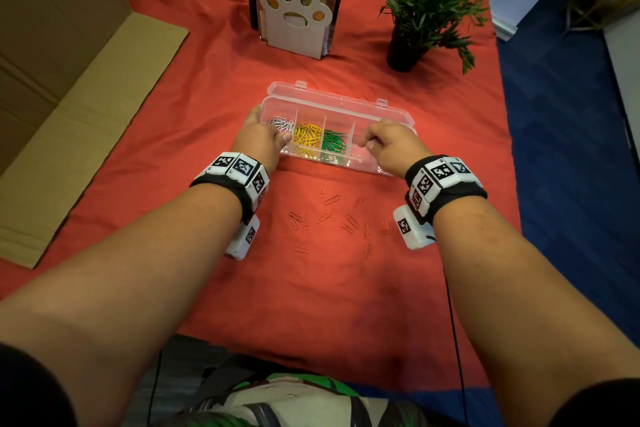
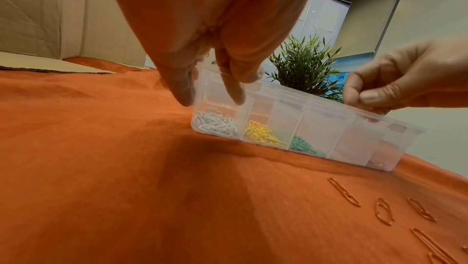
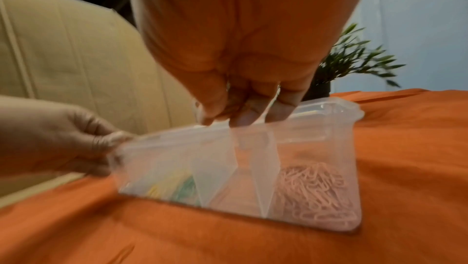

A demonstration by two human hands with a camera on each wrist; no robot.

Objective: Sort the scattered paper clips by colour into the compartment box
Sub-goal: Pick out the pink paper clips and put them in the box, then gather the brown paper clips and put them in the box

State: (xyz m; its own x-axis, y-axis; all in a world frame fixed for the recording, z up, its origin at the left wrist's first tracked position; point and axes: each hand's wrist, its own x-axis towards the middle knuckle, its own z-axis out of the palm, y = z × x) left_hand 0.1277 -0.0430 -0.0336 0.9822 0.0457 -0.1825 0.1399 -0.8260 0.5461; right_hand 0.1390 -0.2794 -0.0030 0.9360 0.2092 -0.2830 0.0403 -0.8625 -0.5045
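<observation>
While the clear compartment box (image 1: 349, 107) sat lid-open on the red-covered bench (image 1: 194, 87), both hands gripped it: the left hand (image 1: 258, 137) clasped its left end and the right hand (image 1: 389, 146) pinched its near rim. White, yellow, green and pink clips filled separate compartments; orange paper clips (image 1: 329, 215) lay scattered just in front.

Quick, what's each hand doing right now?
Left hand: grips the box's left end.
Right hand: fingers pinch the box's near rim.
</observation>
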